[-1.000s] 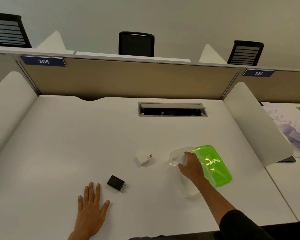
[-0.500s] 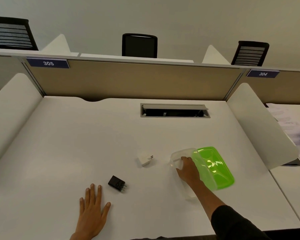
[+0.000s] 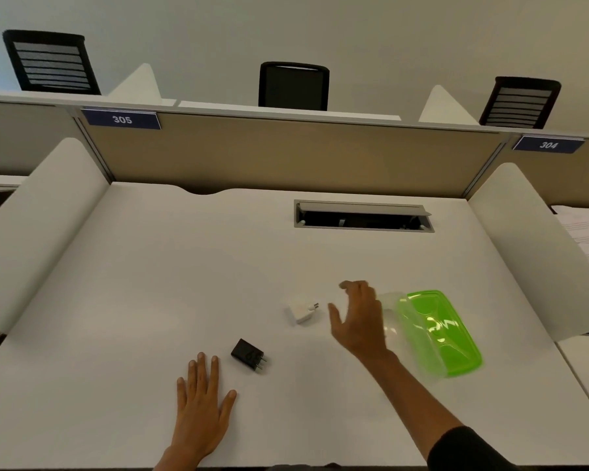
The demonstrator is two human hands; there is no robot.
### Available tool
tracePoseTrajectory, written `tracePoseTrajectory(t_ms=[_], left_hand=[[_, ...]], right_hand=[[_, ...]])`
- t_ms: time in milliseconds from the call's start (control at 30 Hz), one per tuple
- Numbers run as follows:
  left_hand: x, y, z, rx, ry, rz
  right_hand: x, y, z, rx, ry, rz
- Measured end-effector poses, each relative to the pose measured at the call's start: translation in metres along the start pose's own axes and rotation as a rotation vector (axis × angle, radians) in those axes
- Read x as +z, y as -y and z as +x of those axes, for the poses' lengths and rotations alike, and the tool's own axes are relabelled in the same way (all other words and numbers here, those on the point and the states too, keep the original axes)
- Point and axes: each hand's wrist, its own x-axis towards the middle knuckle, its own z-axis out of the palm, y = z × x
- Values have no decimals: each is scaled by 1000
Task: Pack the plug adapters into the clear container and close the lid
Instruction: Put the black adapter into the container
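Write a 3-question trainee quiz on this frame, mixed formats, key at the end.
1. True or false: the black adapter is already inside the clear container.
2. Which adapter lies nearest the open right hand? A) white adapter B) black adapter C) neither is on the desk
3. Fill in: the left hand rests palm down on the ____.

Key
1. False; both adapters lie on the desk, outside the container.
2. A
3. desk
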Motion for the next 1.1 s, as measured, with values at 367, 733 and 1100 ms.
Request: tracePoseTrajectory(t_ms=[367, 733, 1100], left_hand=[[2, -6, -1, -16, -81, 34], [2, -4, 1, 17, -106, 52], [2, 5, 10, 72, -121, 68]], right_hand=[[94, 112, -40, -174, 725, -85], [117, 127, -52, -217, 694, -135], [47, 68, -17, 100, 343, 71]])
